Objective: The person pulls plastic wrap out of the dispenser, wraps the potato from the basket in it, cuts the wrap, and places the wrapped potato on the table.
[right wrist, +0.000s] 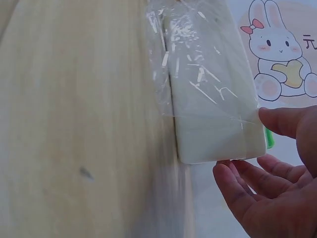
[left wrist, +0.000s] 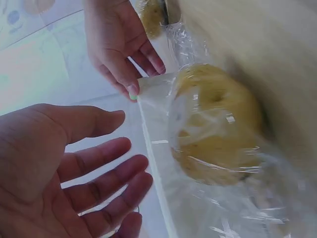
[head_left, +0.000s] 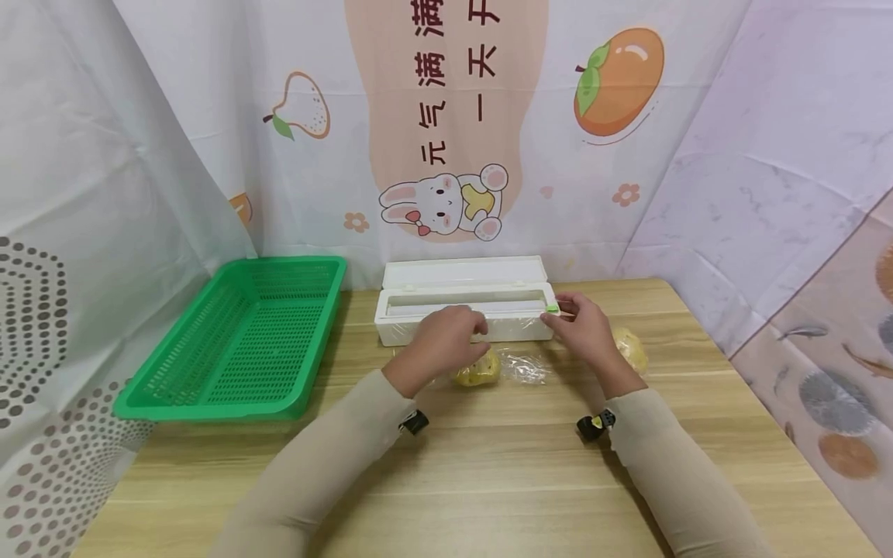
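A white cling film dispenser box [head_left: 516, 328] lies at the back of the table with its lid raised and a roll inside. My right hand [head_left: 586, 329] grips its right end, thumb on the front edge beside a green slider [head_left: 552, 308] and fingers round the end face. Clear film [right wrist: 203, 64] hangs down the front and spreads onto the table. A yellow potato [left wrist: 218, 124] sits under that film, against the box front. Over the box's front edge, my left hand [head_left: 446, 345] hovers near the potato, fingers spread and slightly bent, holding nothing.
A green plastic basket [head_left: 307, 387] stands on the left of the table. Another film-wrapped potato [head_left: 630, 349] lies beyond my right wrist. Behind the dispenser hangs a printed curtain [head_left: 293, 194]. The wooden table [head_left: 474, 480] extends toward me.
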### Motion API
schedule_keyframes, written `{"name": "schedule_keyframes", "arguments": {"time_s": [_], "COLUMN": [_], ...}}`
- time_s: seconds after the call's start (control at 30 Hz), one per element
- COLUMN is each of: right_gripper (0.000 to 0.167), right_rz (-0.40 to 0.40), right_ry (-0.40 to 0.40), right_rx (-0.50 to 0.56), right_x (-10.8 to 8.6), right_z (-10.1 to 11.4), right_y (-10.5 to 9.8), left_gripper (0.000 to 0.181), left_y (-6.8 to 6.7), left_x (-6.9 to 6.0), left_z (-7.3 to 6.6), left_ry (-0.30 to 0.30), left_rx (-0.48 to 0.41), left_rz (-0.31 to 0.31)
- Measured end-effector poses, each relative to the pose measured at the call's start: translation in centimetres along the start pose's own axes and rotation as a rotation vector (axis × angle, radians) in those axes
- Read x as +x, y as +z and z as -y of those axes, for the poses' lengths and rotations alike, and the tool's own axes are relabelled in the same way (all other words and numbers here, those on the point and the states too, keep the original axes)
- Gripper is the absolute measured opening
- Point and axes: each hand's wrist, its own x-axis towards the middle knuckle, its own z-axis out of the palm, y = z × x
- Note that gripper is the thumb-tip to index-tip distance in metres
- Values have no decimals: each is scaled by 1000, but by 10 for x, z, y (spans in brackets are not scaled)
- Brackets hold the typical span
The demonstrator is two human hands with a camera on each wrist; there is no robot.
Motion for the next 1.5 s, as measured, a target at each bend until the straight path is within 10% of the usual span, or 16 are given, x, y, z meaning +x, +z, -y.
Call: {"name": "schedule_keyframes", "arguments": {"time_s": [0.63,1.0,1.5], "right_gripper": [59,57,52], "right_rz": [2,-10,-22], "right_ry": [-35,-66,5], "right_rx": [-40,25,117], "right_x": [0,2,3], "right_z": [-5,-10,-18], "right_y": [-4,-5,-4], "left_gripper": [13,13,8], "left_y": [-1,22,37], "left_x": [85,107,122], "left_z": [-42,-61,-65], "left_ry": [95,-61,-118], "left_rx": [44,-199,-283], "left_rz": [-12,-39,-111]}}
